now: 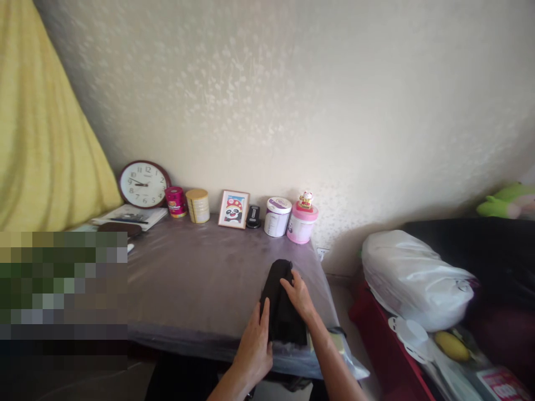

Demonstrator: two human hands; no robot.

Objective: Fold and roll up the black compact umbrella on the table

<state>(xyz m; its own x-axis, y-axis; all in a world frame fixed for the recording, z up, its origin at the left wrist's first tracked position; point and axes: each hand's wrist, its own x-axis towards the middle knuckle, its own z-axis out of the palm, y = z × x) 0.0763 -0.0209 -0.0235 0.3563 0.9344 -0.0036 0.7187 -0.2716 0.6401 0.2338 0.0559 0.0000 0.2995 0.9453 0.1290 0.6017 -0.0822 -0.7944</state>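
Note:
A long black pouch (281, 306), soft and fabric-like, lies near the right front corner of the table; what it contains cannot be seen. Along its lower left side, my left hand (256, 342) grips it with the fingers stretched forward. My right hand (298, 295) holds its upper right edge between thumb and fingers. Beneath my right forearm, a clear plastic bag (355, 365) with something yellowish in it sits at the table's corner.
The table (188, 278) has a wall clock (144, 184), red tin (175, 201), yellow tin (198, 206), framed panda picture (234, 209), white tub (277, 217) and pink tub (301, 225) with a cat figurine (306, 199) along its back. A white plastic bag (413, 278) is at right.

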